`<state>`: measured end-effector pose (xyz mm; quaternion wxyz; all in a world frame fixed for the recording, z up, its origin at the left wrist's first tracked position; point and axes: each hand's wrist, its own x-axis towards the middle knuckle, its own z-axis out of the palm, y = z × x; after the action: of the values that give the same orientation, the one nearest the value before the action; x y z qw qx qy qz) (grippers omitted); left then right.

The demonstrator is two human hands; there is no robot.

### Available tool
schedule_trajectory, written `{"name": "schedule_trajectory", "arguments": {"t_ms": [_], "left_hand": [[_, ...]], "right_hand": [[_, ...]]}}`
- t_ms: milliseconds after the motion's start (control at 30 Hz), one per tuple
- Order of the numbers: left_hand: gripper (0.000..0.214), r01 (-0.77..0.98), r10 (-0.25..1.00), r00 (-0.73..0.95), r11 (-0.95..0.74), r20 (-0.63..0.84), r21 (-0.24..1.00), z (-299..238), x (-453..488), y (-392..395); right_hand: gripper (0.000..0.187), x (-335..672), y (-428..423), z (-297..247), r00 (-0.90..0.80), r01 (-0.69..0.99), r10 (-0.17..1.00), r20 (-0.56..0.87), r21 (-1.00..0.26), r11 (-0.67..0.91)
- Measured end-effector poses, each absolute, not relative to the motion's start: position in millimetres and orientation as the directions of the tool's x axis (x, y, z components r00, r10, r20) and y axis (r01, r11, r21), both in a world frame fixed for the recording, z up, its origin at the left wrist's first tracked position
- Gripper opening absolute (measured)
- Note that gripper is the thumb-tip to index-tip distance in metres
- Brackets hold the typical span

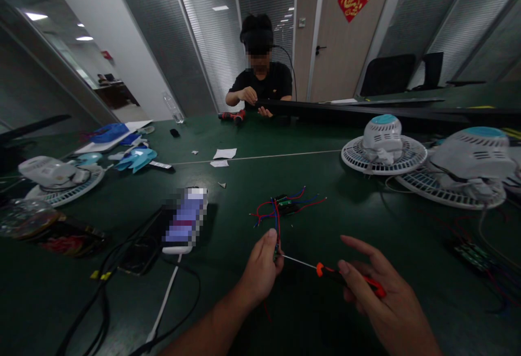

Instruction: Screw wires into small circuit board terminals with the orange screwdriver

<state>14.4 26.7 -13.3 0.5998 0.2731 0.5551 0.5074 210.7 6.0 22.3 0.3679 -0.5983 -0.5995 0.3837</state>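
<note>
In the head view, my left hand [262, 266] pinches a small circuit board [277, 252] with red and blue wires rising from it; my fingers hide most of the board. My right hand [376, 285] holds a screwdriver [331, 273] with a black and orange-red handle between thumb and fingers, the index finger stretched out. The thin shaft points left and its tip meets the board at my left fingertips. Just beyond my left hand, another wired circuit board [288, 205] lies on the green table [228, 312], its red and blue leads spread out.
White fan parts [383, 147] stand at the right, near more wired boards [472, 253]. Left lie a charging phone [185, 220], a dark phone [142, 247], cables and a drink bottle [52, 231]. Across the table a person [260, 76] handles a long black piece beside a red drill [233, 116].
</note>
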Motion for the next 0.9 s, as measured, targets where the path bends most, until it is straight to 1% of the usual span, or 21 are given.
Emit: {"name": "schedule_trajectory", "arguments": {"t_ms": [133, 333, 433, 533, 633, 767, 900], "left_hand": [[0.057, -0.287, 0.913, -0.128, 0.340, -0.387, 0.896, -12, 14, 26], [0.059, -0.304, 0.915, -0.126, 0.333, -0.384, 0.892, -12, 14, 25], [0.060, -0.315, 0.903, -0.150, 0.342, -0.403, 0.885, -14, 15, 26], [0.059, -0.326, 0.901, -0.164, 0.335, -0.401, 0.884, -15, 15, 26], [0.059, -0.325, 0.908, -0.151, 0.327, -0.390, 0.887, -14, 15, 27], [0.060, -0.329, 0.906, -0.145, 0.334, -0.397, 0.883, -11, 15, 27], [0.058, -0.331, 0.902, -0.155, 0.336, -0.402, 0.882, -12, 16, 26]], "right_hand": [[0.050, 209, 6, 26, 0.016, 0.425, 1.000, -0.010, -0.905, -0.016], [0.056, 212, 8, 22, -0.014, 0.411, 0.999, -0.040, -0.911, -0.031], [0.057, 210, 4, 25, 0.011, 0.369, 0.995, -0.099, -0.924, -0.096], [0.058, 204, 1, 33, 0.077, 0.315, 0.985, -0.158, -0.933, -0.174], [0.062, 199, -1, 40, 0.095, 0.289, 0.980, -0.177, -0.937, -0.198], [0.060, 199, 0, 41, 0.123, 0.335, 0.975, -0.188, -0.916, -0.219], [0.055, 204, 3, 33, 0.072, 0.417, 0.990, -0.118, -0.898, -0.137]]}}
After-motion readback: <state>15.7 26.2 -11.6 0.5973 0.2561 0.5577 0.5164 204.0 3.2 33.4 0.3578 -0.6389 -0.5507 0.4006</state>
